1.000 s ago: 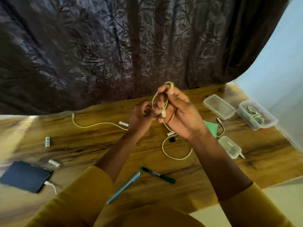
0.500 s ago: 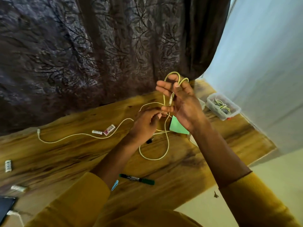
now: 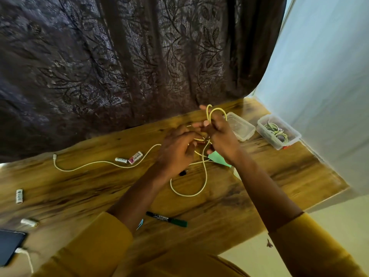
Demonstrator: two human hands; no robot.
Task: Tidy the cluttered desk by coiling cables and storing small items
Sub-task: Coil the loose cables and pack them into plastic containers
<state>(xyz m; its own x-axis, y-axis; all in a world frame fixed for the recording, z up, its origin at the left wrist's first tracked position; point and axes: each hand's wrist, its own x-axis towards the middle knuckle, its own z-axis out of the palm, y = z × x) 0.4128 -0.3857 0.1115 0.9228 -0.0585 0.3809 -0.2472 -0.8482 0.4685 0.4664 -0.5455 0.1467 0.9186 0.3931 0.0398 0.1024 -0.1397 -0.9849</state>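
A long pale cable (image 3: 93,164) trails across the wooden desk (image 3: 259,188) from a plug at the left to both hands in the middle. My right hand (image 3: 220,136) holds two loops of it that stick up above the fingers. My left hand (image 3: 177,150) pinches the strand just left of the right hand. A slack loop of the cable hangs down and lies on the desk below the hands.
An open clear box (image 3: 279,132) with coiled cables stands at the far right, a clear lid (image 3: 240,126) beside it. Batteries (image 3: 19,195), an eraser (image 3: 135,157), a green marker (image 3: 166,219), a green paper (image 3: 217,158) and a phone (image 3: 9,246) lie around.
My hands have come lower and closer together. The right hand now carries two loops. My view has shifted to the right compared with one second ago.
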